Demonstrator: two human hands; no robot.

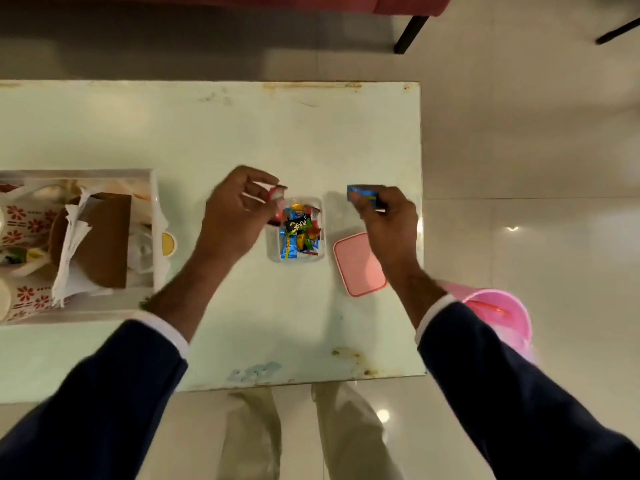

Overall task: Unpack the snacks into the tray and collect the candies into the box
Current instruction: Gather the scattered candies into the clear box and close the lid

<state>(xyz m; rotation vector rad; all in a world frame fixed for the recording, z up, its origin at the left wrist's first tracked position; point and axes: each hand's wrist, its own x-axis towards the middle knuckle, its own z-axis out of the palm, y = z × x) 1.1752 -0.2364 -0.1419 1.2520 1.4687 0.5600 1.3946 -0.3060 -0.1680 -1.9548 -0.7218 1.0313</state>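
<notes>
- Head view: my left hand [235, 216] pinches a red-white candy [277, 192] just above the box [297, 259]
- my right hand [389, 220] grips a blue candy [362, 194] right of the box, near its pink lid [358, 263]

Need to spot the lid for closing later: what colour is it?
Pink. The box lid lies on the table right of the candy box, clearest in the head view.

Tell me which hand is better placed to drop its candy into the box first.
Probably the left hand: its red-and-white candy hangs at the rim of the clear box. The right hand holds its blue candy off to the side, above the table.
</notes>
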